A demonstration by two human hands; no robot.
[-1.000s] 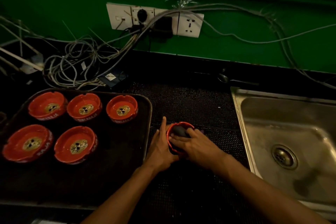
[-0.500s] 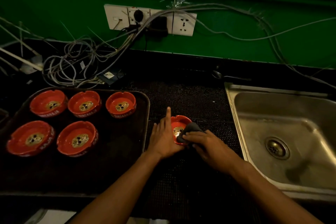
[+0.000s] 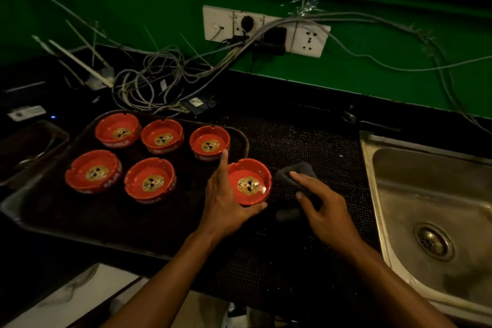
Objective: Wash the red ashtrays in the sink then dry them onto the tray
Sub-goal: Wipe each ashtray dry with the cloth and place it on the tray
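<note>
The left hand [image 3: 226,205] grips a red ashtray [image 3: 250,181] at the right edge of the tray [image 3: 80,221], where five more ashtrays [image 3: 150,180] sit. The right hand [image 3: 323,208] holds a grey cloth [image 3: 295,172] on the counter [image 3: 306,141], beside the sink [image 3: 431,194].

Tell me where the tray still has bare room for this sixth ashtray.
Free: the tray's near strip, in front of the front two ashtrays, and the near right corner beside the left hand gripping the sixth ashtray. Crowded: the far row of three.
</note>
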